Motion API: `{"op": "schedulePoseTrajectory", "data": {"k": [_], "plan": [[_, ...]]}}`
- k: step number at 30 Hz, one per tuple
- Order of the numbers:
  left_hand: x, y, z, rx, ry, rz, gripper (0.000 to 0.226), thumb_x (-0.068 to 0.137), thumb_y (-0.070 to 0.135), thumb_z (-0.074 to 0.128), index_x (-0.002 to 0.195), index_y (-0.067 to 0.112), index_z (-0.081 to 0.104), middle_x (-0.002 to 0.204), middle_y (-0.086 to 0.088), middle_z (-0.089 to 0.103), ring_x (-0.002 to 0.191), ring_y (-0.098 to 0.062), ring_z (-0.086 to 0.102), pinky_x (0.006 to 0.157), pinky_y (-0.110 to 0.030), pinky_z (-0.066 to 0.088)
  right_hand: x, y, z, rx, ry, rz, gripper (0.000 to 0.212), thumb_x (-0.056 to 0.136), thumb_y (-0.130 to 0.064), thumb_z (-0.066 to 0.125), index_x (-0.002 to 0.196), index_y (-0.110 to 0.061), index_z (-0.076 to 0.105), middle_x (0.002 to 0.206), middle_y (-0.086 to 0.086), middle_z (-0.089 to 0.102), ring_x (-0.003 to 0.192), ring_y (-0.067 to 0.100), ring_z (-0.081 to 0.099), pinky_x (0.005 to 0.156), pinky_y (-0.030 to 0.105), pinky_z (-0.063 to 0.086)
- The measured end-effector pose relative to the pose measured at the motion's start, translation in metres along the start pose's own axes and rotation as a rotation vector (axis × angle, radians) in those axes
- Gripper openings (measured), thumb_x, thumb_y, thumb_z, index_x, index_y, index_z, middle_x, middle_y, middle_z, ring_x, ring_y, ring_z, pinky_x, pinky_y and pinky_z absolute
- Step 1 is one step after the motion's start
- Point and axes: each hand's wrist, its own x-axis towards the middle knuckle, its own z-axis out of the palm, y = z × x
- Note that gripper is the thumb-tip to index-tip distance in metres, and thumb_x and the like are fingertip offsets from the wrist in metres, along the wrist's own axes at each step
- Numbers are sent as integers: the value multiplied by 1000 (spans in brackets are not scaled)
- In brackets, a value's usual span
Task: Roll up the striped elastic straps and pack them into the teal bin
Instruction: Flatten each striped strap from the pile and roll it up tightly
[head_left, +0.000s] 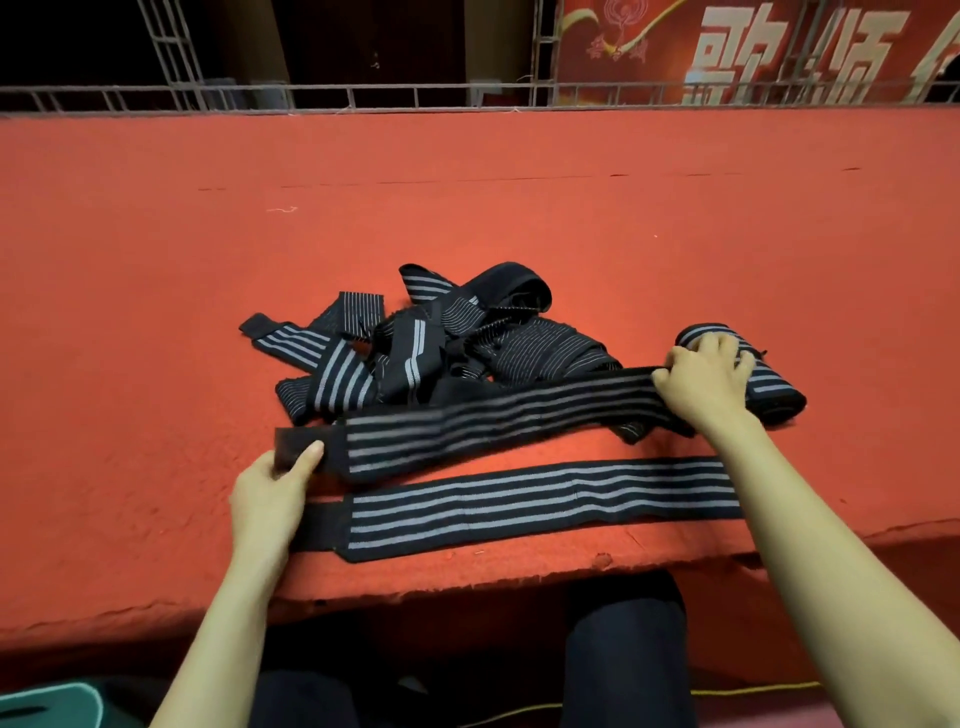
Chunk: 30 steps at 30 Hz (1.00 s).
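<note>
A black strap with grey stripes is stretched between my hands, blurred and slightly lifted. My left hand pinches its plain black end tab at the left. My right hand grips its other end, resting over a rolled-up strap. A second flat strap lies along the near edge, passing under both wrists. Behind them is a tangled pile of several more straps. A corner of the teal bin shows at the bottom left, below the platform.
Everything lies on a red carpeted platform whose frayed front edge runs just before my knees. A metal truss rail and a red banner stand behind. A yellow cable lies on the floor at the lower right.
</note>
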Motion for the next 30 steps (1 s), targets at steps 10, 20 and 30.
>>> {"op": "schedulePoseTrajectory", "data": {"k": [10, 20, 30], "plan": [[7, -8, 25, 645, 136, 302, 24, 72, 2, 65, 93, 11, 57, 98, -11, 54, 100, -37, 47, 85, -47, 34, 1, -15, 15, -335, -217, -42, 39, 90, -11, 40, 126, -17, 56, 136, 9, 46, 133, 33, 30, 109, 68, 5], [-13, 12, 86, 506, -323, 626, 26, 86, 23, 66, 110, 18, 60, 112, 2, 46, 108, -17, 44, 95, -31, 40, -54, -46, 35, 236, -118, -325, 32, 92, -21, 48, 123, -12, 52, 123, 8, 53, 114, 30, 51, 86, 41, 48], [26, 47, 74, 344, -255, 483, 10, 85, 15, 65, 86, 25, 66, 96, 6, 60, 89, -12, 59, 88, -28, 46, -48, -119, -2, 295, -194, -639, 40, 96, -34, 50, 134, -22, 46, 127, -1, 52, 119, 21, 48, 89, 39, 47]]}}
